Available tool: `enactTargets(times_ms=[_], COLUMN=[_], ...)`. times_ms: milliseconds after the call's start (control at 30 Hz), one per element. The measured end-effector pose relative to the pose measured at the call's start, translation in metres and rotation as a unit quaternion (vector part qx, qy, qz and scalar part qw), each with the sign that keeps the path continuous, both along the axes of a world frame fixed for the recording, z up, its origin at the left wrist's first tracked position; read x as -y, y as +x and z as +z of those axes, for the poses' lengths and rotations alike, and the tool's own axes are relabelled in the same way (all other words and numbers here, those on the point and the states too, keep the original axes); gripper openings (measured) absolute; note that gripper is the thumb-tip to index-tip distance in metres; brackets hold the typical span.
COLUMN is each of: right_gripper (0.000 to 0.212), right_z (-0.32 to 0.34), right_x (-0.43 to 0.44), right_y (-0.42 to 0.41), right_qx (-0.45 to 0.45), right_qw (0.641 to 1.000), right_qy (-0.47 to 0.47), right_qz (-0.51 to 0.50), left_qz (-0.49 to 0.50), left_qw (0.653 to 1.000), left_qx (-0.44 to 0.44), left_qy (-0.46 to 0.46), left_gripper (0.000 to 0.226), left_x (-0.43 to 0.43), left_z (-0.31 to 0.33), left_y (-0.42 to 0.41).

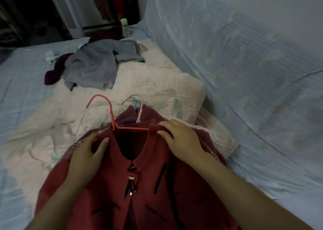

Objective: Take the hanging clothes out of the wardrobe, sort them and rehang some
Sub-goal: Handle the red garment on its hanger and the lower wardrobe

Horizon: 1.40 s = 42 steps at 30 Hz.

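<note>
A dark red jacket (pixel 148 186) with black marks and a metal clasp lies on top of a pile of clothes on the bed, still on a coral-red hanger (pixel 111 118). My left hand (pixel 87 154) grips the jacket's left shoulder at the collar. My right hand (pixel 180 137) pinches the right shoulder over the hanger's arm. Beneath it lies a maroon garment (pixel 150 114), with teal (pixel 135 103) and pale wire hanger hooks sticking out at the neck. The wardrobe (pixel 111 4) stands dark at the back, with some clothes hanging inside.
A grey-blue garment (pixel 97 63) and a dark purple one (pixel 54 72) lie crumpled further up the bed. A cream quilt (pixel 157 83) covers the middle. A bottle with a green cap (pixel 125 27) stands at the far end. Light blue netting (pixel 244 63) hangs on the right.
</note>
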State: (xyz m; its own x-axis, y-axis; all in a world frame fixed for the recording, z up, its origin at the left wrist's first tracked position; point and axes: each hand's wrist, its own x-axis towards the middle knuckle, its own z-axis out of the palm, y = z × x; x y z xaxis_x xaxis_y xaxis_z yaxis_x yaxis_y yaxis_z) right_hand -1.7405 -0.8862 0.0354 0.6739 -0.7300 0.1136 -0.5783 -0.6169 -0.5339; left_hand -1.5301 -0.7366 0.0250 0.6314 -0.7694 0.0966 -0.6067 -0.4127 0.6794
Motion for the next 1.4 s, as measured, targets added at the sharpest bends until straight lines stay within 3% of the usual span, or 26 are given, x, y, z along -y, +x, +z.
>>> enactTargets(times_ms=[200,400,600,667,733,900,1067,1167,1400], right_gripper=[0.047,0.042,0.035,0.035,0.036,0.036,0.034,0.034,0.026], right_z=[0.022,0.029,0.034,0.030,0.026,0.018,-0.007,-0.019,0.013], right_x=[-0.053,-0.188,-0.381,-0.447,-0.508,-0.628,-0.719,-0.778,-0.943], right_y=[0.027,0.083,0.143,0.161,0.178,0.225,0.295,0.357,0.541], right_qx=[0.036,0.071,0.090,0.099,0.103,0.105,0.083,0.101,0.120], right_qw=[0.997,0.975,0.905,0.876,0.849,0.796,0.768,0.753,0.698], right_qy=[-0.034,-0.049,-0.046,-0.046,-0.037,-0.017,0.042,0.083,0.080], right_qz=[0.060,0.205,0.413,0.470,0.517,0.596,0.633,0.645,0.702], left_qz=[0.070,0.203,0.373,0.425,0.465,0.532,0.567,0.569,0.618], left_qw=[0.996,0.978,0.924,0.900,0.880,0.841,0.819,0.819,0.784], left_qx=[0.033,0.018,-0.011,-0.010,0.008,0.038,0.048,0.053,0.057], left_qy=[-0.051,-0.055,-0.082,-0.095,-0.096,-0.095,-0.073,-0.055,-0.021], left_gripper=[0.006,0.011,0.020,0.014,0.007,0.019,0.019,0.032,0.043], left_x=[-0.076,-0.256,-0.483,-0.549,-0.606,-0.713,-0.801,-0.859,-1.018], left_z=[0.034,0.036,0.024,0.019,0.016,0.008,-0.006,-0.008,0.024], left_y=[0.000,0.001,-0.034,-0.047,-0.053,-0.047,0.005,0.061,0.209])
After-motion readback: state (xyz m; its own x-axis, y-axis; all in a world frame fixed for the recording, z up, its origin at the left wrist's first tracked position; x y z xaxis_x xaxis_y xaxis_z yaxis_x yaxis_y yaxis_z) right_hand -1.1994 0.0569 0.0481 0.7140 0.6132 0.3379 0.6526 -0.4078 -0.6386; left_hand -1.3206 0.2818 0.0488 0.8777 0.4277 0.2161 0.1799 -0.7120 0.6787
